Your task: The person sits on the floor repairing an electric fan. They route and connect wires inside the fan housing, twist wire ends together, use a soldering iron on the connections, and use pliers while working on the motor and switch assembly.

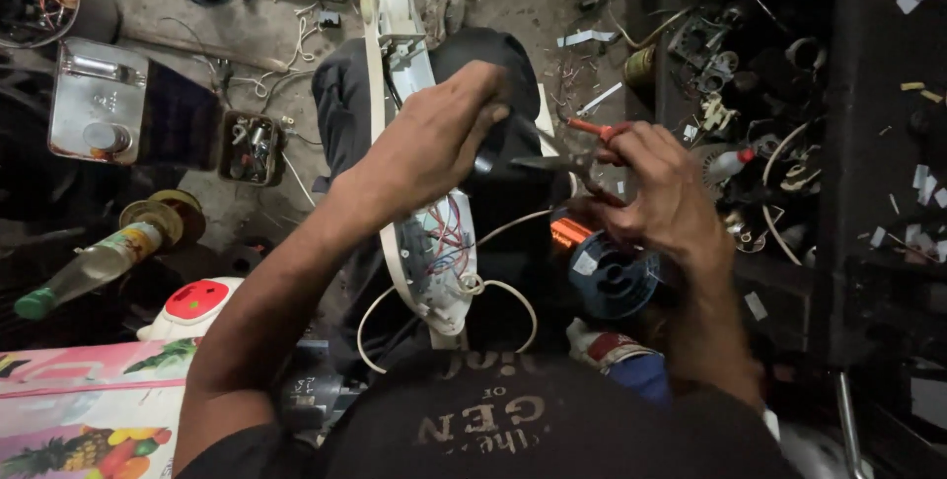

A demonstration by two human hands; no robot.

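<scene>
Your left hand (434,139) is curled tight around something dark, a roll or cap by the look of it (too shadowed to say which), right above the long white plastic appliance housing (419,183) that lies across your lap. Your right hand (656,193) is closed on the red-handled metal pliers (577,148), their dark jaws pointing left toward that left hand, tips very near your knuckles. The housing is open at its near end, and there sits the tangle of thin red and blue wires (449,237), with a white cord (493,292) looping out beneath it. Just below your right hand rests a blue plastic spool (612,277) with copper-orange winding beside it.

Now the risk, as I judge it: those plier tips are close to your left fingers, and one slip pinches skin. The housing is only balanced on your knee, so a hard pull could tip it and strain the exposed wires. The floor (247,35) around you is thick with wire scraps, with a silver metal tin (99,99) and a small tray of parts (252,148) off to your left, so anything small you drop will be hard to find.
</scene>
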